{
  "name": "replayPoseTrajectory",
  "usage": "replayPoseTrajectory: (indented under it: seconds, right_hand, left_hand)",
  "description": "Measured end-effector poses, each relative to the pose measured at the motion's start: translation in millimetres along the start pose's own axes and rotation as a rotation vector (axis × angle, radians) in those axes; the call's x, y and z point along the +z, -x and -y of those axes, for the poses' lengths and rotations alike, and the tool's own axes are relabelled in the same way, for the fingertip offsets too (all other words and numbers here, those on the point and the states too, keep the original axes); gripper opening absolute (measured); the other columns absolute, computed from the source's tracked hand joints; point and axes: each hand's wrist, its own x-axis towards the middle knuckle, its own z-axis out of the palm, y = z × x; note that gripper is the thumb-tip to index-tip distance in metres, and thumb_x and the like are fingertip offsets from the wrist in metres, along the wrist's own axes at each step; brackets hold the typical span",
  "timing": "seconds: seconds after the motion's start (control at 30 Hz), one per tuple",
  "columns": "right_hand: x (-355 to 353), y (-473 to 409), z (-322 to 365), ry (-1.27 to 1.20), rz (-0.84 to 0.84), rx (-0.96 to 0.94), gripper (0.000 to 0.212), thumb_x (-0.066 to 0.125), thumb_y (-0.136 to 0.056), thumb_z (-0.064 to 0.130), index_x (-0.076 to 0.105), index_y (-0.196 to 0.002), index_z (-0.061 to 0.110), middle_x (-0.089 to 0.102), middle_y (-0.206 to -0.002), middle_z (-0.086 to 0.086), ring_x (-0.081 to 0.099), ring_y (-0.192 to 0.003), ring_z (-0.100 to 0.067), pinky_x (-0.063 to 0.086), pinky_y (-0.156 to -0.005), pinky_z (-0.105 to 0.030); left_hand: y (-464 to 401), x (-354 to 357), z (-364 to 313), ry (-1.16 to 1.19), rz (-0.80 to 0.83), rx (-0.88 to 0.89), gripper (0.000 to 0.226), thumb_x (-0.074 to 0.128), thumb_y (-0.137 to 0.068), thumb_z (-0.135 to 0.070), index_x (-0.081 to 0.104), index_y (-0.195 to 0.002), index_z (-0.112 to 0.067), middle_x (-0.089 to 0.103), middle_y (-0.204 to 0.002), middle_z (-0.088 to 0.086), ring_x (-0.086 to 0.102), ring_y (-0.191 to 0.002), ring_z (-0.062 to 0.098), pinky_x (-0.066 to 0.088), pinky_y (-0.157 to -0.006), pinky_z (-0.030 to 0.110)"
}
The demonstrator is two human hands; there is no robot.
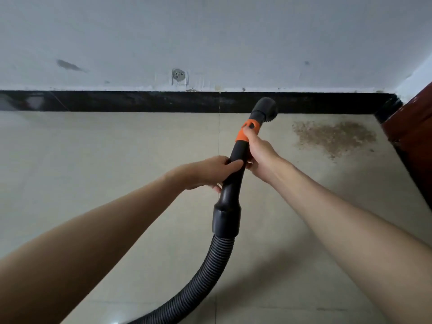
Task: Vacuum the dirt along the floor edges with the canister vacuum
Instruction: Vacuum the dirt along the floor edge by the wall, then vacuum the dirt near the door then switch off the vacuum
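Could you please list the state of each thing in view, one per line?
Left hand: grips the wand mid-shaft.
Right hand: grips the wand at the orange collar.
Wand: held up, tilted towards the wall.
Brush nozzle: beside the baseboard, left of the dirt.
Dirt patch: still on the floor.
Hose: attached, curving down.

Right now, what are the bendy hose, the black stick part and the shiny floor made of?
The hose looks like flexible ribbed plastic, black and matte. The wand, which both hands grip, seems hard smooth plastic with an orange collar. The floor looks like glazed beige tile: faint sheen and thin grout lines.
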Motion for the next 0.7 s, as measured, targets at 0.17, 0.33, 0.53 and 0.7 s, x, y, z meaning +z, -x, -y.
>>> replayPoseTrajectory:
  seconds: [0.17, 0.33, 0.53, 0.7]
  right_hand:
    - [29.5, 25.7, 44.9, -0.133, 0.037, 0.098, 0.047, 0.054, -0.095, 0.052, 0.049, -0.095, 0.005, 0.060, -0.080, -0.011, 0.064, -0.066, -0.024, 0.053, -0.058, -0.035]
    - [76.6, 100.6, 117.1, -0.216, 0.229, 0.182, 0.047, 0.055, -0.094, 0.054, 0.045, -0.093, 0.008, 0.053, -0.055, -0.006, 0.053, -0.047, -0.023, 0.050, -0.054, -0.034]
    - [169.4, 234.3, 241.0, 0.095, 0.454, 0.041, 0.049, 0.043, -0.097, 0.057, 0.047, -0.087, 0.010, 0.055, -0.056, -0.008, 0.056, -0.048, -0.022, 0.049, -0.048, -0.028]
    - [268.9, 364.8, 358.5, 0.255, 0.625, -0.067, 0.052, 0.041, -0.098, 0.058, 0.048, -0.083, 0.010, 0.057, -0.053, -0.003, 0.058, -0.048, -0.019, 0.051, -0.053, -0.029]
  left_hand:
    - [55.9, -65.1, 16.5, -0.347, -0.239, 0.029, 0.051, 0.040, -0.099, -0.046, 0.037, -0.142, -0.019, 0.055, -0.131, 0.003, 0.056, -0.103, 0.016, 0.041, -0.090, 0.027]
    - [166.8, -134.2, 19.2, -0.377, -0.678, -0.055, 0.060, 0.041, -0.099, -0.041, 0.022, -0.152, -0.021, 0.037, -0.150, 0.005, 0.040, -0.134, 0.025, 0.031, -0.110, 0.039]
    - [332.4, -204.6, -39.0, -0.341, -0.834, -0.254, 0.072, 0.014, -0.086, -0.064, 0.009, -0.152, -0.035, 0.013, -0.161, -0.003, 0.013, -0.147, 0.020, 0.014, -0.118, 0.046]
    - [504.5, -277.0, -94.8, -0.259, -0.975, -0.374, 0.069, 0.016, -0.090, -0.062, 0.004, -0.153, -0.036, 0.008, -0.161, -0.004, 0.008, -0.148, 0.020, 0.006, -0.120, 0.047]
